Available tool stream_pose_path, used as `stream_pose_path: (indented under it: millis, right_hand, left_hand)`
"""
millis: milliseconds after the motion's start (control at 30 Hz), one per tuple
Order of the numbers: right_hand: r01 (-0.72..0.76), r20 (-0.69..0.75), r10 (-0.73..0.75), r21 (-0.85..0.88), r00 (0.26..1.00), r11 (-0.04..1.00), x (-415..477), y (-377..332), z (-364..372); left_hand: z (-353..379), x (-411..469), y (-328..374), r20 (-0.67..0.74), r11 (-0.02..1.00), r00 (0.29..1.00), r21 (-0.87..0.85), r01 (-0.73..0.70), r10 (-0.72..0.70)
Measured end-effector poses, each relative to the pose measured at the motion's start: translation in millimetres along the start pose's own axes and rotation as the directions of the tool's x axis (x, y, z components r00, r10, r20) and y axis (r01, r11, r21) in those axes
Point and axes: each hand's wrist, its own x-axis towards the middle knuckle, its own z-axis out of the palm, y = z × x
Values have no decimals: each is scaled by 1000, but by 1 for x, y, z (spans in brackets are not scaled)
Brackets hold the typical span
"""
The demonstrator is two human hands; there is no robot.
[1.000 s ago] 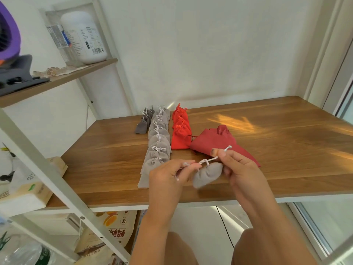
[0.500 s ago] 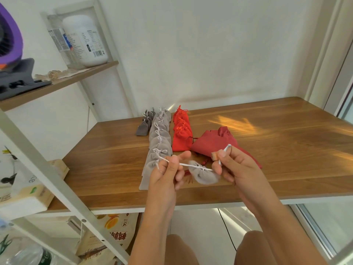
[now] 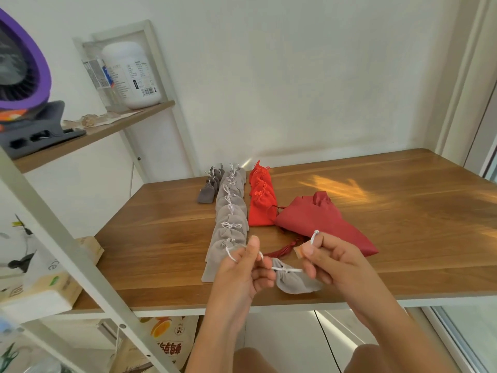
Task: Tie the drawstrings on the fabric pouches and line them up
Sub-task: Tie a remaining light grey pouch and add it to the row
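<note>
The small light-grey velvet pouch [image 3: 295, 282] hangs between the two hands over the near edge of the wooden desk [image 3: 403, 224]. It is carried only by its white drawstring [image 3: 286, 270], which runs taut out of the gathered neck to either side. The left hand [image 3: 242, 273] has one end wound round its fingers and pinned under the thumb, so its grip is clenched on the cord. The right hand [image 3: 336, 265] pinches the other end between thumb and forefinger, the knotted tip poking up above them. Pulling the ends apart like this appears meant to cinch the mouth shut and seat the first crossing of the knot. The pouch's own weight keeps the neck bunched. Holding it low and close to the front of the row of tied light-grey pouches [image 3: 230, 224] makes sense, since the next free slot is likely there. Beside that run lie a row of bright red pouches [image 3: 262, 200] and a few dark grey pouches [image 3: 209, 184], sorted by colour. The large dark-red fabric bag [image 3: 322, 222] lies slack just behind the hands.
</note>
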Motion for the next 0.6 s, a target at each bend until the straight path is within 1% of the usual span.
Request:
stream_pose_path:
  millis: [67,167,267,367,433,467,533,600]
  right_hand:
    - [-6,27,6,0,1000,1000,-1,0,1]
    - [-6,32,6,-19,999,1000,-1,0,1]
    - [-2,-4,2,-36,1000,999,-1,3,-1]
    - [19,-18,-20,-26,1000,999,-3,4,-4]
    - [70,-5,-70,-22,998,997,-4,4,-3]
    - [94,2,-94,-33,996,995,-4,3,-2]
    - [142,39,-140,-72,989,987,-4,-1,-2]
    - [167,90,-156,-141,984,976,-5,-7,-2]
  left_hand:
    - [-3,1,2,52,996,998,85,14,-19]
    - [-8,1,2,131,994,989,91,58,-70]
    - [-10,0,3,151,995,984,50,88,-95]
    - [-9,1,1,132,995,989,88,55,-67]
    - [-7,2,1,111,981,993,195,13,-36]
    - [-6,2,0,104,960,994,281,-13,-17]
    - [-4,1,0,119,883,993,467,-52,-4]
    - [-2,-1,3,163,815,985,577,-51,-54]
